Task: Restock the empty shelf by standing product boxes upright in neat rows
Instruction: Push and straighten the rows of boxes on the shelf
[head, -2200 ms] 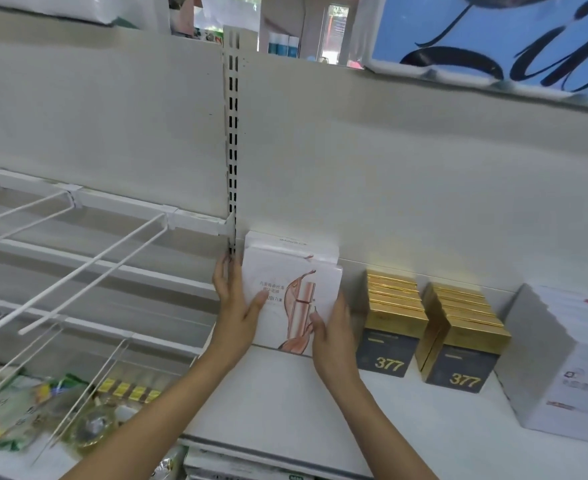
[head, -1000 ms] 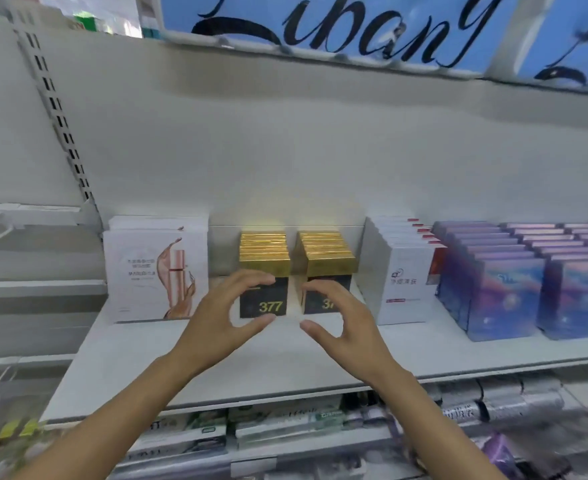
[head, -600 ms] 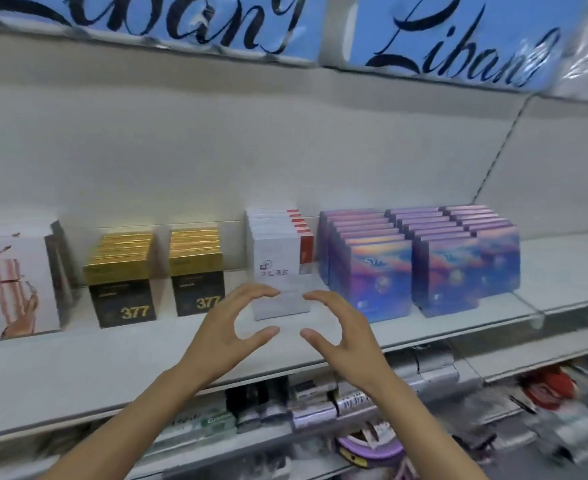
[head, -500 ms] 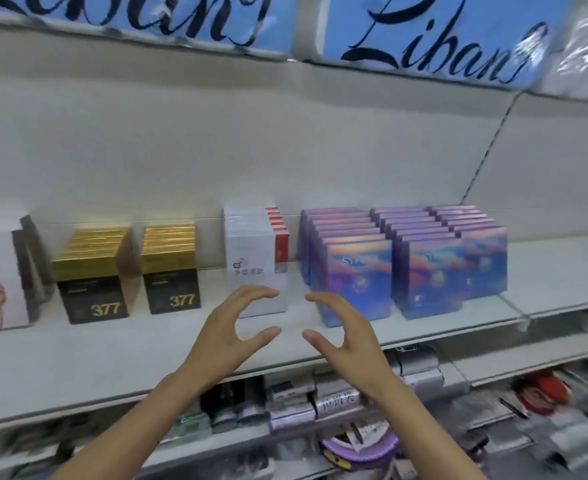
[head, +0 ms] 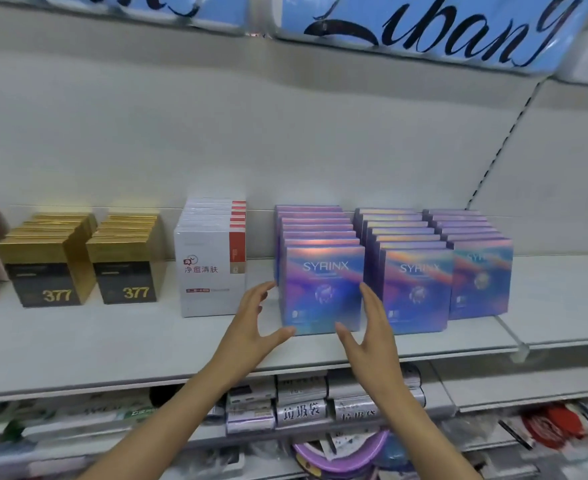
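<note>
Both hands reach toward the front box of the leftmost SYRINX row point(head: 322, 289): the left hand point(head: 251, 330) is spread with straight fingers at the box's left edge and thumb near its lower left corner, the right hand point(head: 372, 336) is spread at its right edge, and whether either actually touches the box cannot be told; neither holds anything. That row stands upright on the white shelf point(head: 112, 344), with 2 more rows of the same iridescent purple-blue boxes point(head: 448, 278) just beside it on the right, all running back toward the pale back panel point(head: 216, 133). To the left, apart from them, stands a row of white boxes with a red side stripe point(head: 211, 271), then 2 rows of black-and-gold boxes marked 377 point(head: 84, 268). Right of the purple rows the shelf surface is bare up to a slotted upright point(head: 500, 147). Overhead hang blue packages with black script lettering point(head: 424, 26). Below, a lower shelf point(head: 320, 410) holds rolled goods and other blurred packets.
</note>
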`<state>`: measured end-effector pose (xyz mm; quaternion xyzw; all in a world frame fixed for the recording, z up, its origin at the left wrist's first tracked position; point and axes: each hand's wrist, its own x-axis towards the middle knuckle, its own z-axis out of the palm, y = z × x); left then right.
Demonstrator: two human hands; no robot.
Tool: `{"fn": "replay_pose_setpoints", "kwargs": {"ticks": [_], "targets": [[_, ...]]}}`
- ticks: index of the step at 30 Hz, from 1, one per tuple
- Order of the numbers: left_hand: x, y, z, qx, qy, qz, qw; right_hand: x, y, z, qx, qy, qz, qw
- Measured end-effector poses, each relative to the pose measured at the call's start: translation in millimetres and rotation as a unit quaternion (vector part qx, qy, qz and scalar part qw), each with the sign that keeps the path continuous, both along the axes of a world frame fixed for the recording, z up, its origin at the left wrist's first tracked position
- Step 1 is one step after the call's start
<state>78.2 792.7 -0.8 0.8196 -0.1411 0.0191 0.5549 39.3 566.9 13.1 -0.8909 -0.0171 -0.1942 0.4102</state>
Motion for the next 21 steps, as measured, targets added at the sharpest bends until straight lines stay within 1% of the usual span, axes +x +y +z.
{"fn": "replay_pose_setpoints", "kwargs": {"ticks": [4, 12, 14, 17, 18, 19, 21], "targets": [[18, -9, -8, -0.033, 0.027, -0.009, 0.999, 15, -3, -5, -0.004, 0.009, -0.007, 1.000], [52, -22, -10, -0.057, 0.017, -0.039, 0.997, 47, -11, -4, 0.137, 0.085, 0.029, 0.987], [54, -27, -9, -0.051, 0.005, -0.044, 0.998, 57, -13, -8, 0.168, 0.100, 0.030, 0.980], [56, -32, -12, -0.006, -0.049, -0.017, 0.999, 67, -15, -9, 0.200, 0.128, 0.037, 0.971], [58, -33, -13, -0.004, -0.059, -0.011, 0.998, 70, -16, -9, 0.211, 0.134, 0.046, 0.967], [60, -34, -11, -0.020, -0.051, -0.015, 0.998, 73, -18, -10, 0.217, 0.137, 0.056, 0.965], [65, -36, -7, -0.081, -0.013, -0.036, 0.996, 76, -21, -12, 0.220, 0.137, 0.074, 0.963]]}}
